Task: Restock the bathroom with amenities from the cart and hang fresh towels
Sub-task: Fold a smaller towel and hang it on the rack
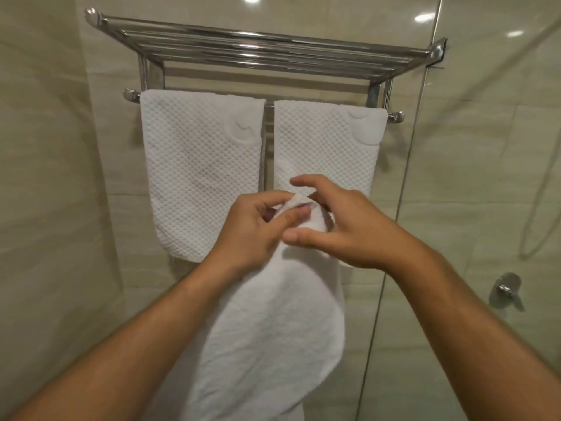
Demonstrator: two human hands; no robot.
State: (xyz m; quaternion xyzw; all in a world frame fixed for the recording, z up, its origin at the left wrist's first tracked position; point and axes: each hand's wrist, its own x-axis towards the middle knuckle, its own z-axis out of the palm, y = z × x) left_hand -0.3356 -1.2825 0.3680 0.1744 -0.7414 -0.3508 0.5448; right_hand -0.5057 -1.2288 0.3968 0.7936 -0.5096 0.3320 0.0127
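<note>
Closest to the camera, a loose white towel point(273, 329) hangs long and limp between the forearms, its long axis running straight down out of the bottom of the view. Up at its top corner, both hands are busy. The left hand point(255, 229) pinches that corner, thumb and fingers curled onto the cloth. The right hand point(343, 220) comes in from the other side, fingers spread and half-curled over the same corner, thumb against the fabric below it; whether it truly grips or only touches, I cannot tell.

So the towel sits directly under the hands, and where it has to go lies up and beyond them. Just behind the knuckles, two waffle-weave towels already hang side by side on the lower bar: the left hung towel point(200, 177) and the right hung towel point(328, 153), a narrow gap between them. Above those, the chrome rack shelf point(267, 53) shows bare rails, the likeliest home for this one, by my reading. The left hand has the firmer hold, so it probably leads.

Furthest right, a glass shower panel point(431, 177).
</note>
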